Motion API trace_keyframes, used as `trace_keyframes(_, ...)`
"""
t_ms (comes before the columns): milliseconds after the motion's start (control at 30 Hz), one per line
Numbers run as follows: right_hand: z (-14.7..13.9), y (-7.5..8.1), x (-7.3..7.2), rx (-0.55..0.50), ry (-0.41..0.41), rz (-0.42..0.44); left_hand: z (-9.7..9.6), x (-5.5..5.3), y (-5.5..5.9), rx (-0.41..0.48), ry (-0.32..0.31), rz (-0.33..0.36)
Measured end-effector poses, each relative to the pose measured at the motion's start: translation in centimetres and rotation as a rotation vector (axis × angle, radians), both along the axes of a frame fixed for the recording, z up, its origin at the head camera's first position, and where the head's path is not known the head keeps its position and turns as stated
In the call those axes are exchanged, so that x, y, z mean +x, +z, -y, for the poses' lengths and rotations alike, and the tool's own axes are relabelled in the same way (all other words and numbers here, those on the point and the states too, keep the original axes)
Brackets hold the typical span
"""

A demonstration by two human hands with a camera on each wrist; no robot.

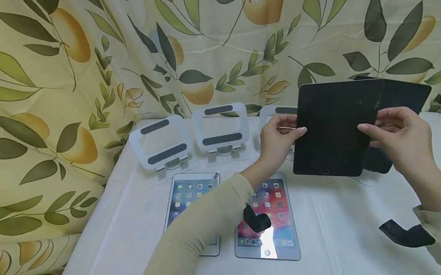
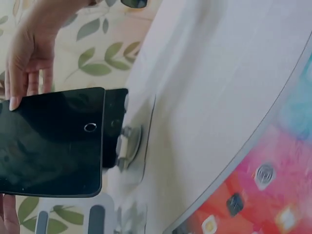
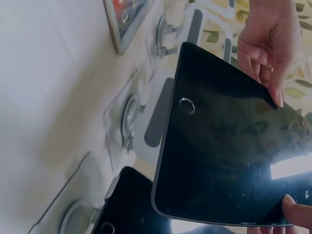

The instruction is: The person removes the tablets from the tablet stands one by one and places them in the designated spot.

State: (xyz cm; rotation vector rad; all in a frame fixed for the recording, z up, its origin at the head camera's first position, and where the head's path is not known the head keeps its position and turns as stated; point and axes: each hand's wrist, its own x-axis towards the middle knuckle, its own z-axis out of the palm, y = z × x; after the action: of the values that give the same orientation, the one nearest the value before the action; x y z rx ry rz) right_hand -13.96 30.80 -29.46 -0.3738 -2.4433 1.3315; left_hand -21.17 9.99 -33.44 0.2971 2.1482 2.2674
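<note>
A black tablet point(image 1: 333, 131) with a round home button and a dark screen is held upright between both hands, raised above the table. My left hand point(image 1: 278, 143) pinches its left edge, thumb on the front and fingers behind. On the opposite edge, my right hand point(image 1: 408, 137) grips it with the thumb on the screen. Just behind it to the right, a second black tablet point(image 1: 403, 93) leans on a stand, partly covered. In the right wrist view, a stand with a grey pad point(image 3: 160, 114) shows behind the held tablet point(image 3: 219, 136).
White stands with grey pads line the back of the table, one at left point(image 1: 161, 143), one in the middle point(image 1: 221, 128). Two white tablets with lit screens lie flat in front, a left one point(image 1: 187, 189) and a right one point(image 1: 270, 239). A leaf-patterned curtain point(image 1: 124, 53) hangs behind.
</note>
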Motion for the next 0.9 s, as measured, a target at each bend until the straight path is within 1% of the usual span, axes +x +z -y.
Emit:
trace_keyframes(67,-0.4,-0.1,0.4,0.03,-0.006,0.017,-0.3,0.4,-0.1,0.02,-0.013,0.02)
trace_keyframes(233,-1.2,-0.4,1.3,0.057,-0.019,0.044,-0.8,1.3,-0.2,0.059,-0.04,0.053)
trace_keyframes(400,-2.0,-0.9,2.3,0.033,-0.009,0.05,-1.3,2.4,-0.4,0.085,-0.077,0.088)
trace_keyframes(633,-3.1,-2.0,3.8,-0.048,0.02,0.024,-1.9,4.0,-1.1,0.05,-0.101,0.124)
trace_keyframes(767,-3.6,-2.7,4.6,-0.035,0.022,0.043,-2.1,4.9,-1.6,0.033,-0.127,0.161)
trace_keyframes(900,-4.0,-3.5,5.4,0.026,0.009,0.102,-2.1,5.8,-2.1,0.024,-0.141,0.211)
